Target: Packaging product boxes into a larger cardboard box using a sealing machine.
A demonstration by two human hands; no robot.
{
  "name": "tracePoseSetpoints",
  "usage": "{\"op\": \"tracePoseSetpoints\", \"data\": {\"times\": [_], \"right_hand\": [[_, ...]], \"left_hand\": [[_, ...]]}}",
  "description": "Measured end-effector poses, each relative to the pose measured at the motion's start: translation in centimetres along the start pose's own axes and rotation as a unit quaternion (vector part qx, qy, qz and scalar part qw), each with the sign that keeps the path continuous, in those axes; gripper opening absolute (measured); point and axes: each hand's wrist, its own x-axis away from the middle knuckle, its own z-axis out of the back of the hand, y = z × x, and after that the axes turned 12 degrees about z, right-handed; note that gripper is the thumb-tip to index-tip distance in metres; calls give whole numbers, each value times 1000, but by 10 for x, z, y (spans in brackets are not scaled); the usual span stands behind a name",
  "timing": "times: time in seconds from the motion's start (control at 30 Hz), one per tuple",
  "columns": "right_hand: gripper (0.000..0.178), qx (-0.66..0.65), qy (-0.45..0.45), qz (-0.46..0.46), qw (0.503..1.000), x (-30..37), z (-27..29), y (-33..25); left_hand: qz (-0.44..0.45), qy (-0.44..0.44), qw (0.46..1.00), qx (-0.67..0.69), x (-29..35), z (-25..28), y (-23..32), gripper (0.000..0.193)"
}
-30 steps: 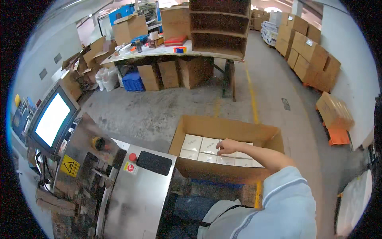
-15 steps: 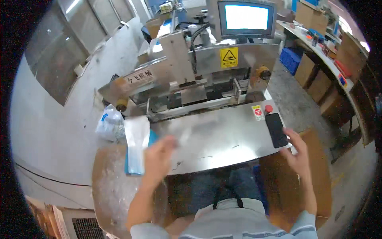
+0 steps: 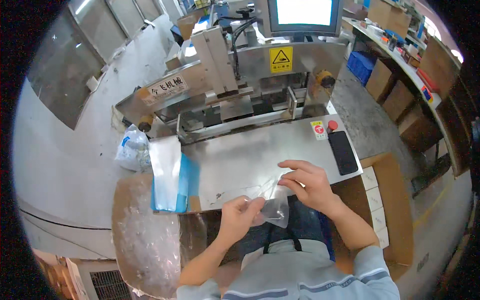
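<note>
A clear plastic bag (image 3: 276, 212) hangs between my hands over the near edge of the metal worktop (image 3: 240, 157). My left hand (image 3: 239, 218) pinches its left side between thumb and fingers. At the bag's upper edge, the thumb and a finger of my right hand (image 3: 311, 186) close on the film, while another finger reaches out above. The glossy film makes its exact outline hard to see. To the left of my hands, a blue holder (image 3: 185, 182) carries a stack of pale, flat film sheets (image 3: 166, 172).
Behind the worktop stands a metal machine (image 3: 242, 60) with a monitor (image 3: 304, 12). A black phone (image 3: 343, 153) lies by a red button (image 3: 332, 125). Clear plastic fills the left carton (image 3: 120, 200); white boxes (image 3: 374, 199) line the right carton (image 3: 400, 210). A plastic bundle (image 3: 133, 148) sits far left.
My left hand has moved right from the holder, and the bag now shows clearly in it. My right hand has come left from beside the phone to the bag.
</note>
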Motion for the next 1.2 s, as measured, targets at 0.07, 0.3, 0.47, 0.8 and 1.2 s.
{"op": "tracePoseSetpoints", "data": {"times": [0.07,0.3,0.47,0.8,1.2], "right_hand": [[10,-4,-31,35,999,2,-1,6],[16,27,-202,77,976,25,-4,6],[16,12,-279,31,960,32,-5,12],[12,-85,-374,-2,923,23,19,42],[24,4,-319,-137,938,-64,-76,200]], "left_hand": [[80,-14,996,28,-13,-3,-17,20],[-430,111,846,-297,-10,-7,8,44],[-313,-34,851,-420,-41,7,-3,24],[-189,-60,855,-479,-51,55,-5,23],[-91,-86,937,-325,-252,154,38,35]]}}
